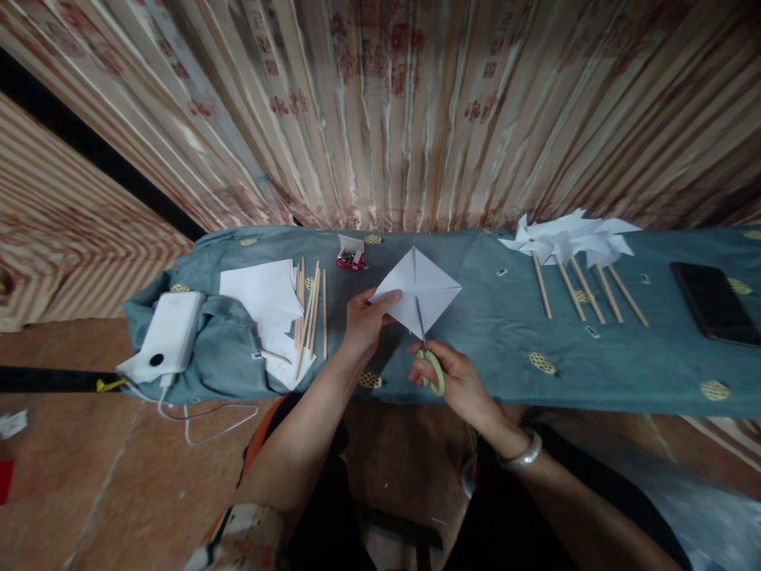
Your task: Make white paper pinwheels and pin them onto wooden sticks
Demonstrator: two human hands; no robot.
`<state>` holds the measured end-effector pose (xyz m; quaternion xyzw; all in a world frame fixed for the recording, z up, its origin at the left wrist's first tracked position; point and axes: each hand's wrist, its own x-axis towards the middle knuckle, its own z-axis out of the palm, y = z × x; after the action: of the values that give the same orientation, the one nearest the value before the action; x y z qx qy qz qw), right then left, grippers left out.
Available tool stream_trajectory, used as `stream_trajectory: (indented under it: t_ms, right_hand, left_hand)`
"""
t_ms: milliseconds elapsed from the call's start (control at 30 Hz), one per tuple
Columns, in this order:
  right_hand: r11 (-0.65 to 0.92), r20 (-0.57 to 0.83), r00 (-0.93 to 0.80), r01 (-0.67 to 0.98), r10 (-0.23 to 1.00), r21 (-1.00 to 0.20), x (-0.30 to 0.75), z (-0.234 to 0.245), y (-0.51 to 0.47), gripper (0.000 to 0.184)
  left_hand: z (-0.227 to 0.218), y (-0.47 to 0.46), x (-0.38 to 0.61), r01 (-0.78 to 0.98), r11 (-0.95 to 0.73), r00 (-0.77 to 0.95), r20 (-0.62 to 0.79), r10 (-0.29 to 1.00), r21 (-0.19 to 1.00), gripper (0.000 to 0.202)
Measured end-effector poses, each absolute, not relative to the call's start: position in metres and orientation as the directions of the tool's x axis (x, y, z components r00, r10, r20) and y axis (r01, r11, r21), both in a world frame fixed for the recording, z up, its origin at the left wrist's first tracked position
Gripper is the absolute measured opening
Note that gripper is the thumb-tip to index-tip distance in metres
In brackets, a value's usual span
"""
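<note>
Left hand (365,321) pinches the square (425,289) at its 9 o'clock corner; right hand (455,381), fingers clamped on scissors (425,349), cuts from 6 o'clock — pinwheels (571,238) done at 2 o'clock, sticks (312,317) unused.

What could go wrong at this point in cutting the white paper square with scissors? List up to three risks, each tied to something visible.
1. The scissors in the right hand point along a fold toward the middle of the paper; the cut might run too far.
2. The left hand holds just one corner, so the paper may twist and the cut wander.
3. That grip sits near the blades; fingers could be nicked.
</note>
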<state>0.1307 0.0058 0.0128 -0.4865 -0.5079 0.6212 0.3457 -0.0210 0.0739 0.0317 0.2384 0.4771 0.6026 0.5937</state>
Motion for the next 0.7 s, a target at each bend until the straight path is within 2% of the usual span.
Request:
stream_trajectory:
  t_ms: [700]
  right_hand:
    - [-0.223, -0.239, -0.275, 0.086, 0.931, -0.971, 0.1305, 0.0164, 0.0064, 0.038]
  left_hand:
    - [0.0308, 0.0746, -0.0222, -0.495, 0.157, -0.178, -0.277, 0.944, 0.855, 0.037]
